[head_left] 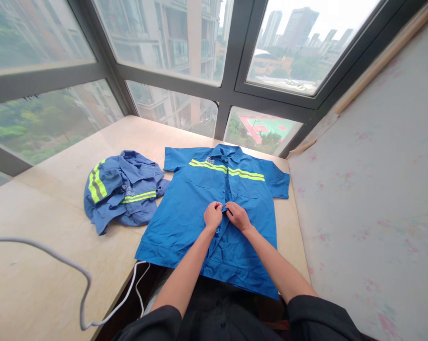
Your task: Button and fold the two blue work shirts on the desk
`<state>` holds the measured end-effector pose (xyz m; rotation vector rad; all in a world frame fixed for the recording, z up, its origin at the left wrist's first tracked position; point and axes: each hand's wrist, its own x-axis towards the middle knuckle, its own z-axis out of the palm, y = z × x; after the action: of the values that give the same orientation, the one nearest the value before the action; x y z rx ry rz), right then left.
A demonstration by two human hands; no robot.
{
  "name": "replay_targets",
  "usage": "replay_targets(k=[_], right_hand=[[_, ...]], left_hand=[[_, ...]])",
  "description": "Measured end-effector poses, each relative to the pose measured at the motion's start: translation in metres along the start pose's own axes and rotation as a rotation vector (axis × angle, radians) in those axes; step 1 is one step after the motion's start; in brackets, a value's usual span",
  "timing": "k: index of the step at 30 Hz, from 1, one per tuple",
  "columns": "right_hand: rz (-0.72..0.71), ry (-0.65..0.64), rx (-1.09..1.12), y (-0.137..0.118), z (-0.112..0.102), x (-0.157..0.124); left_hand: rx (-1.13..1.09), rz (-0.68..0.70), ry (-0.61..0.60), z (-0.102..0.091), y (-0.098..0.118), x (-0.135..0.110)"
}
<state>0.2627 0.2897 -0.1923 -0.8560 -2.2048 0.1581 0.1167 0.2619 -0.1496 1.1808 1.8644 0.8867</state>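
Note:
A bright blue short-sleeved work shirt [185, 213] with yellow reflective chest stripes lies flat, front up, on the pale wooden table [50, 265]. Its hem hangs over the near edge. My left hand [212, 215] and my right hand [238, 216] meet at the shirt's button placket, about halfway down. Both hands are closed in a pinch on the placket fabric, thumbs nearly touching. What sits between the fingertips beyond the cloth is too small to make out.
A second, crumpled blue shirt [123, 192] with reflective stripes lies to the left, touching the flat shirt's sleeve. A white cable [82, 279] loops across the table's near left. Large windows [171, 42] ring the table; a pale floral wall [377, 189] stands to the right.

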Motion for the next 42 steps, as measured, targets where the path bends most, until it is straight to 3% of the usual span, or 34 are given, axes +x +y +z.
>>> replay_targets(k=[8,17,23,30,42], right_hand=[[0.033,-0.056,-0.008,-0.002,-0.002,0.004],[-0.148,-0.224,-0.102,-0.011,-0.018,0.025],[-0.139,-0.252,-0.076,-0.009,-0.019,0.028],[0.002,-0.185,-0.047,-0.006,-0.013,0.018],[0.062,-0.012,0.005,-0.013,-0.003,0.004]], left_hand=[[-0.116,0.029,0.048,0.006,-0.006,0.004],[-0.263,0.057,0.018,0.005,-0.016,0.016],[-0.311,0.008,-0.008,0.005,-0.015,0.020],[-0.395,-0.030,-0.102,-0.002,-0.013,0.021],[-0.386,0.024,-0.126,-0.004,-0.014,0.017]])
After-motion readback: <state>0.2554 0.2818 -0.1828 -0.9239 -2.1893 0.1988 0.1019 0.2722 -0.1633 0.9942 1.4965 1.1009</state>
